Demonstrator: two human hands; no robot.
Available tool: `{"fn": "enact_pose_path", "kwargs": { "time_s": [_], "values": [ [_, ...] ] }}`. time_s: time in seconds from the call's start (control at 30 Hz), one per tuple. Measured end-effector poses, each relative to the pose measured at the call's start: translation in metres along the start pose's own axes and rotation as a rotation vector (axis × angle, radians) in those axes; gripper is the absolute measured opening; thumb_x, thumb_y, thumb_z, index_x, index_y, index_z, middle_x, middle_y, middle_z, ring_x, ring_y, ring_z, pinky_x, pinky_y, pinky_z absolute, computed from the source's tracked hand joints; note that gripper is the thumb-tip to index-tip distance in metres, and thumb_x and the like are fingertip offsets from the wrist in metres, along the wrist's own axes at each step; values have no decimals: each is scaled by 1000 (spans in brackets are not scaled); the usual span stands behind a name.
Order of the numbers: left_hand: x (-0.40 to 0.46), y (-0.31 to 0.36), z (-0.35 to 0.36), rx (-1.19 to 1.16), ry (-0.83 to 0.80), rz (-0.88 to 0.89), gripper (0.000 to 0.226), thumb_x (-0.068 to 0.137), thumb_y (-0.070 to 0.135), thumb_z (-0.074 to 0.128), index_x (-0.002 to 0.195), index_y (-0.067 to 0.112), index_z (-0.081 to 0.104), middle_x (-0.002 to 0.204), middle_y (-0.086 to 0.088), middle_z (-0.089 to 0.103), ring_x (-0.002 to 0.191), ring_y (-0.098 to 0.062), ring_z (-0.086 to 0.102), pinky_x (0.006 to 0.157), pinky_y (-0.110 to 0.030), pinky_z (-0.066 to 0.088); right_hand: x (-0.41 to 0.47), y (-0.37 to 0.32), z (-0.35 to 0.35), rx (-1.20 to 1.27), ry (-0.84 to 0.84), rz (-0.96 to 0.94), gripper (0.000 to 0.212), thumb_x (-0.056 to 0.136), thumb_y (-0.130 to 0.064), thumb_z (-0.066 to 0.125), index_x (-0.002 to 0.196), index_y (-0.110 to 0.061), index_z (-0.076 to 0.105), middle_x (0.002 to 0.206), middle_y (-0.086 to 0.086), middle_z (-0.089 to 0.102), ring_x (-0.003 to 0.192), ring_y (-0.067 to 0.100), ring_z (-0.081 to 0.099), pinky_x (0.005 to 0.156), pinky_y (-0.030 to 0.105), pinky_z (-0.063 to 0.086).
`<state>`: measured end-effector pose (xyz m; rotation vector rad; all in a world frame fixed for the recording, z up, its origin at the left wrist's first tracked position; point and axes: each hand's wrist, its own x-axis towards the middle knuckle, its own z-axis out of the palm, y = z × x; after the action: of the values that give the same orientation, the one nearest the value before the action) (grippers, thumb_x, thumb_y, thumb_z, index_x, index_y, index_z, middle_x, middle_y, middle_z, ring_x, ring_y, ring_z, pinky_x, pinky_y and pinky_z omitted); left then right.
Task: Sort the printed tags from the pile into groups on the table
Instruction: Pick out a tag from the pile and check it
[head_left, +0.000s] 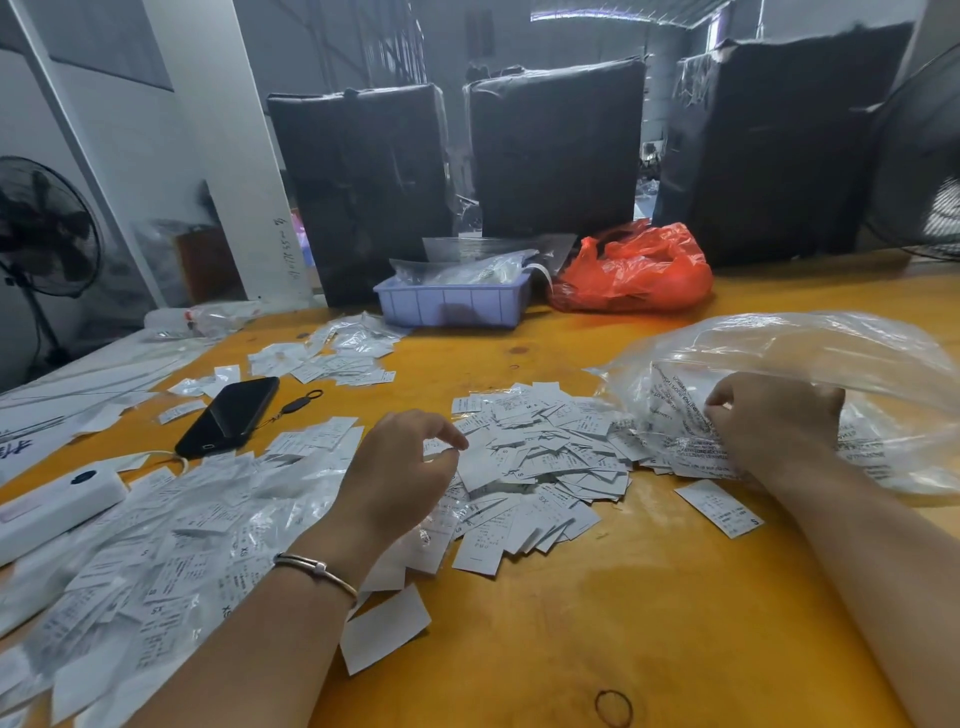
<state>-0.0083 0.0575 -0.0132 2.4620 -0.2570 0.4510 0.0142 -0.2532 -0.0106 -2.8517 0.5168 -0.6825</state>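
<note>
Bare table (649, 597) lies open near; tag pile (540, 457), phone (228, 415), clear bag (810, 364) crowd the middle.

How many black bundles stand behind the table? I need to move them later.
3: one at the left, one in the middle, one at the right, all upright along the table's far edge. Others may be hidden.
</note>
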Motion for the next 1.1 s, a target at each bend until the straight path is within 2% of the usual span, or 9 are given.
{"fn": "enact_pose_path", "kwargs": {
  "time_s": [0.1, 0.23, 0.37, 0.5, 0.6, 0.67, 0.8, 0.9, 1.1],
  "values": [
    [-1, 0, 1, -21, -8, 25, 17, 90, 17, 61, 93, 31, 70, 94, 24, 55, 105, -8, 51, 95, -36, 47, -2, -2, -1, 81, 118, -24, 16, 87, -21, 60, 76, -27, 70, 87, 2, 58, 100, 29, 51, 78, 36, 30],
    [-2, -2, 3, -33, -15, 39, 16, 91, 18, 61, 93, 30, 71, 96, 22, 55, 102, -6, 51, 94, -34, 48, -5, -10, -2, 430, 239, 25, 12, 80, -19, 66, 71, -10, 65, 80, 12, 62, 86, 33, 56, 70, 35, 42],
    [-2, 1, 5, -77, -50, 62, 14, 90, 19, 63, 91, 30, 72, 101, 19, 61, 105, -4, 54, 91, -29, 48, -15, -24, -11, 859, 115, 14, 10, 80, -12, 71, 70, -12, 69, 70, 9, 68, 65, 25, 63, 64, 30, 50],
    [-5, 9, 7, -246, -149, 57, 5, 89, 30, 68, 90, 34, 72, 98, 26, 63, 98, 5, 59, 79, -21, 50, -35, -46, -21, 1243, -217, -11, 7, 76, 1, 72, 79, -2, 67, 69, 9, 70, 55, 14, 64, 49, 19, 45],
    [-6, 15, 8, -331, -226, 69, 23, 84, 47, 68, 105, 36, 67, 106, 23, 66, 100, 9, 59, 75, -17, 47, -50, -61, -22, 1301, -416, -114, 10, 74, 4, 73, 82, -1, 68, 72, 11, 72, 58, 14, 65, 59, 25, 46],
    [-6, 22, 8, -516, -314, 22, 42, 79, 53, 65, 117, 37, 58, 114, 14, 67, 104, 2, 63, 75, -18, 52, -57, -67, -24, 1330, -515, -204, 11, 73, 4, 74, 82, 0, 68, 73, 14, 72, 60, 17, 65, 59, 26, 47],
    [-8, 26, 6, -766, -396, -43, 49, 80, 35, 71, 125, 27, 53, 101, -3, 75, 91, -14, 72, 72, -24, 58, -67, -72, -22, 1333, -646, -353, 10, 71, 10, 74, 77, 4, 68, 72, 19, 69, 63, 23, 63, 63, 27, 51],
    [-8, 25, 4, -751, -376, -31, 29, 87, 17, 70, 115, 17, 64, 93, -4, 77, 83, -16, 73, 71, -21, 57, -67, -72, -21, 1353, -702, -366, 16, 69, 16, 72, 79, 6, 66, 73, 21, 68, 65, 25, 63, 63, 28, 53],
    [-9, 23, 1, -883, -347, -58, 22, 76, 32, 74, 94, 18, 75, 90, -7, 75, 85, -18, 71, 73, -22, 55, -69, -75, -16, 1309, -727, -325, 31, 67, 17, 73, 89, -2, 60, 70, 13, 63, 59, 21, 59, 52, 24, 48]
  ]
}}
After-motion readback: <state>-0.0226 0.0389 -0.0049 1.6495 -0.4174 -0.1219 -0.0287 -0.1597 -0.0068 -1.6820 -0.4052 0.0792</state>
